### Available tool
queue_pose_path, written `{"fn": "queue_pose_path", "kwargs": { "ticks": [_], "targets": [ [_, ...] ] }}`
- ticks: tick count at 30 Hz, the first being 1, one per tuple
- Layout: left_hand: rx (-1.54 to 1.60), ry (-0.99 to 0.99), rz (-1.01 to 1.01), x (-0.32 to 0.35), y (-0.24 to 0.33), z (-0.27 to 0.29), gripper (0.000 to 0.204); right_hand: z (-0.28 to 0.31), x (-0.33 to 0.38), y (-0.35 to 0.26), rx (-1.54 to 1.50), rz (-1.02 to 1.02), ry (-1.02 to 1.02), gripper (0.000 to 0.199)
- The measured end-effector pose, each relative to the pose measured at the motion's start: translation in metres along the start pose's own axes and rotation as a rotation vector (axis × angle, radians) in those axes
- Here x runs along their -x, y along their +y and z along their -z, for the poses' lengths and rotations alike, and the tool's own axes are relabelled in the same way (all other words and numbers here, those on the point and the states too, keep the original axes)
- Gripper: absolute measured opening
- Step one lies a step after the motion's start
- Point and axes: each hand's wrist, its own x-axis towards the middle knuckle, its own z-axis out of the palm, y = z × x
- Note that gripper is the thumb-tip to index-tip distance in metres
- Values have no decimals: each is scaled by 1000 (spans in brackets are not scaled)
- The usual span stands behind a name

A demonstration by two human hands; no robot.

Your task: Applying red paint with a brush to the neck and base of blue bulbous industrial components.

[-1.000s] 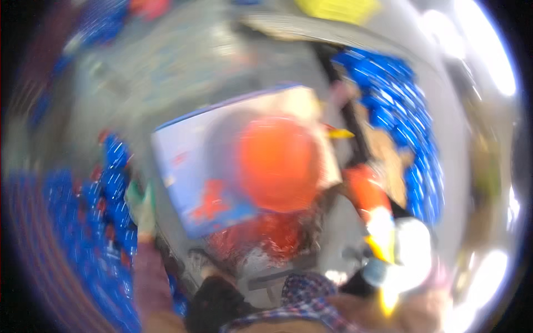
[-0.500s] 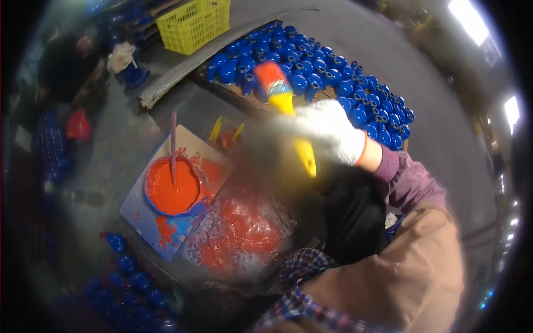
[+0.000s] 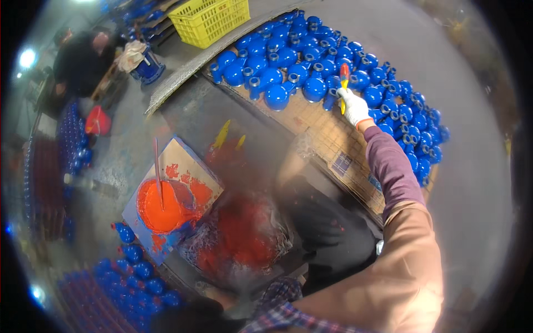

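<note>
My right hand (image 3: 353, 107), in a white knit glove, is closed around a paintbrush (image 3: 343, 104) with a yellow handle and red-coated bristles. The bristle end points away from me, over several rounded blue parts (image 3: 315, 89) with short open necks. They stand crowded on a brown cardboard sheet (image 3: 319, 133). My left hand does not show. To the left, orange-red paint (image 3: 161, 210) fills a round container, with a thin stick (image 3: 158, 172) standing in it. Under the container lies a paint-splashed board (image 3: 180, 158).
Beside the board is a red-smeared plastic covering (image 3: 239, 233). A yellow crate (image 3: 214, 22) stands beyond a long curved sheet (image 3: 183, 72). More blue parts (image 3: 141, 270) lie at lower left. A red bucket (image 3: 97, 121) and another person (image 3: 83, 61) are at far left.
My right hand has moved away from me with the brush, from near my knee to over the blue parts. The view has shifted, and the cardboard shows more fully.
</note>
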Motion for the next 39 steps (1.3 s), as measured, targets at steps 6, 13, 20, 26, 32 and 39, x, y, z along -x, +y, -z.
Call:
{"fn": "queue_pose_path", "kwargs": {
  "ticks": [6, 13, 20, 26, 32, 39],
  "targets": [
    [-154, -46, -57, -51, 19, -2, 26, -47, -43, 38, -398, -187, -148, 20],
    [-209, -130, -90, -94, 19, -13, 26, -59, -28, 65, -529, -87, 56, 20],
    [-309, 273, 98, 84, 10, 139, 27, 38, 13, -27, -449, -70, -60, 58],
    [-328, 589, 288, 262, 0, 211, 27, 168, 30, -120, -623, 74, -54, 24],
    [66, 828, 74, 199, 215, 197, 25, 294, 94, -297, -720, 172, -72, 19],
    [93, 53, -347, 183, 301, 28, 101, 308, 195, -409, -1139, 299, -185, 20]
  ]
}}
